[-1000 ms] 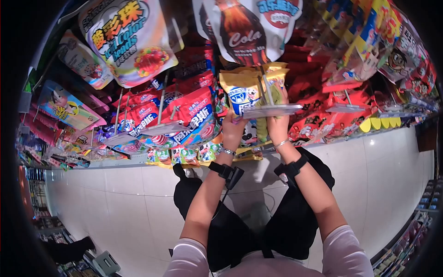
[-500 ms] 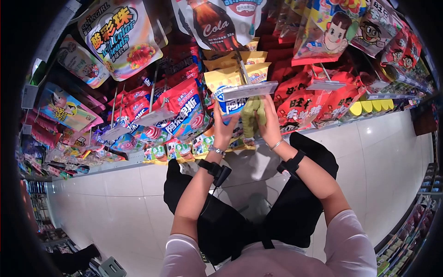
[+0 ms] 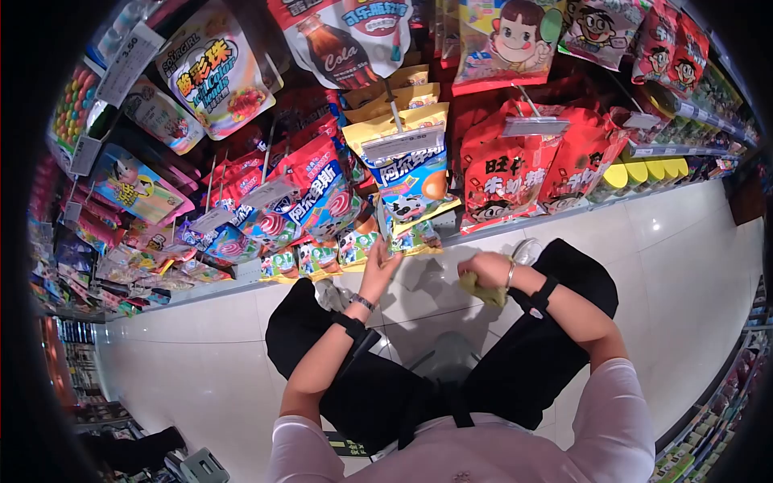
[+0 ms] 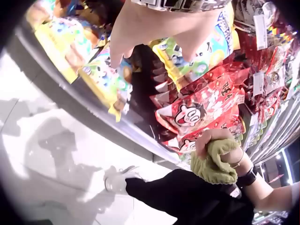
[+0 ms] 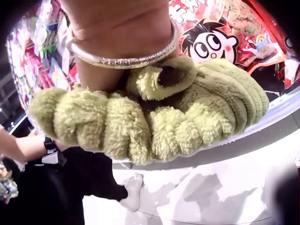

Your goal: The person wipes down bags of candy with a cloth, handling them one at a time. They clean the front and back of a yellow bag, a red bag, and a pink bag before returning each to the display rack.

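My right hand (image 3: 489, 267) grips a fuzzy green towel (image 3: 485, 292) over the floor, to the right of the hanging bags. Up close in the right wrist view, the bunched towel (image 5: 133, 124) covers most of the fingers. My left hand (image 3: 380, 270) is at the bottom of a yellow-topped candy bag (image 3: 411, 181) with a cow print, its fingers spread. In the left wrist view, the left hand (image 4: 164, 30) has its thumb over the front of that bag (image 4: 211, 58), and the other fingers reach toward smaller yellow-edged bags (image 4: 110, 79).
Red candy bags (image 3: 507, 173) hang to the right, red-and-blue bags (image 3: 318, 189) to the left. A cola pouch (image 3: 342, 48) hangs above. Clear price tags (image 3: 403, 147) jut out on hooks. Below runs the shelf edge (image 3: 483, 232), then a tiled floor (image 3: 201, 346) and a low stool (image 3: 447, 358).
Both hands have come down off the yellow-topped bag, which now hangs in full view. The right hand has pulled away to the right with the towel. The head view has shifted.
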Action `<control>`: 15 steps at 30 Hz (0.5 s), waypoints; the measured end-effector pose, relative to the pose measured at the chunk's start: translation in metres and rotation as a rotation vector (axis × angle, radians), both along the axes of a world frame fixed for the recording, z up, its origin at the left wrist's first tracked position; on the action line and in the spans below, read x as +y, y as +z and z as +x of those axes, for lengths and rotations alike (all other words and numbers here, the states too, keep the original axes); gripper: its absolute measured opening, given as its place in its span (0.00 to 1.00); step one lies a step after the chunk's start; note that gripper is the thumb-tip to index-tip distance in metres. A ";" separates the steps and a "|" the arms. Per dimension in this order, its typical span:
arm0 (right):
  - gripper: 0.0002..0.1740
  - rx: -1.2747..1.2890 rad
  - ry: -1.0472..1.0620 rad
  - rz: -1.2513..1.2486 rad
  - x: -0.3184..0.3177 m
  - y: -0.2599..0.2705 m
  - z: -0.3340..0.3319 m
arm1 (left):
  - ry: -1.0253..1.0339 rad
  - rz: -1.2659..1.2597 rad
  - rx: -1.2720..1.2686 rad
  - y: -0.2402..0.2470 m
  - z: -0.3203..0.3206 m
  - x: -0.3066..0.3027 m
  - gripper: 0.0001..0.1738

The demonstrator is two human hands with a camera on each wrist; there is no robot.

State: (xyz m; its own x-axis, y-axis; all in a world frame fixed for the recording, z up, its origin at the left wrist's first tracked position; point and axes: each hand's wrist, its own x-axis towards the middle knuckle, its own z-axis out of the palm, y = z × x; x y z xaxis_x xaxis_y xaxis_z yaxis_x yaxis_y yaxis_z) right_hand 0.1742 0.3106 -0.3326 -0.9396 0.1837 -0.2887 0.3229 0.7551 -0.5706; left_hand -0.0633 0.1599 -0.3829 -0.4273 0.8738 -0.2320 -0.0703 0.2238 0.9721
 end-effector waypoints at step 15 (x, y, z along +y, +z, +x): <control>0.10 -0.081 0.220 0.060 -0.011 -0.025 0.105 | -0.016 0.182 0.072 -0.013 0.134 0.109 0.39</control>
